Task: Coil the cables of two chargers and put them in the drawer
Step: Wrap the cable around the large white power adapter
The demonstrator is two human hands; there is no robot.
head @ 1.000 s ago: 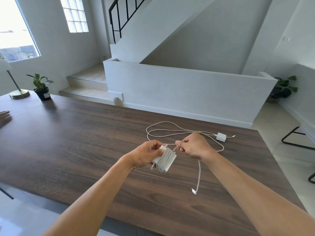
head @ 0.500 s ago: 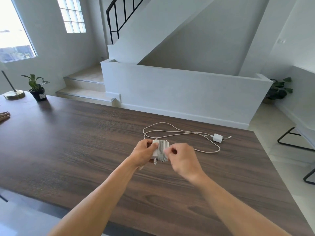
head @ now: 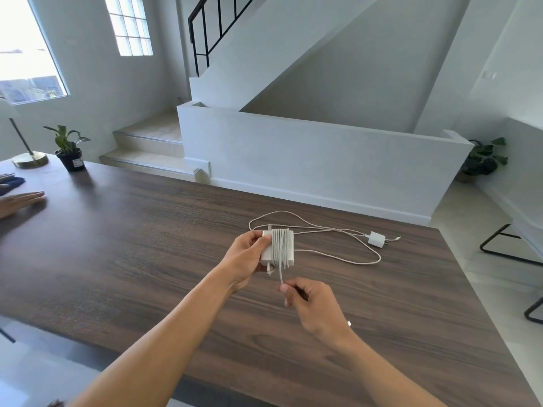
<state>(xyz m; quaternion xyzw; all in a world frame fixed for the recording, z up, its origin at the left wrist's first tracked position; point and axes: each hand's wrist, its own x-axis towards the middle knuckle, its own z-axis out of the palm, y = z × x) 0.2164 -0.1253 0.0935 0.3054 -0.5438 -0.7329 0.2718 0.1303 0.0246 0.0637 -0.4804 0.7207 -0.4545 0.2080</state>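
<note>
First charger: final wrap.
We clamped the white square cable-wound charger brick [head: 277, 248] in our left hand [head: 246, 259]; our right hand [head: 311, 301] pinched its cable tail [head: 280, 276], needing tucking next.

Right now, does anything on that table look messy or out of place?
Only the small charger: its cable sprawls in loose loops across the table, not yet coiled. The large charger in the left hand is wrapped, its cable's tail pinched in the right hand. Nothing looks damaged.

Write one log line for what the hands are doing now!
left hand: holds white square charger brick, cable wrapped | right hand: pinches cable tail | small white charger: uncoiled on brown wooden table
</note>
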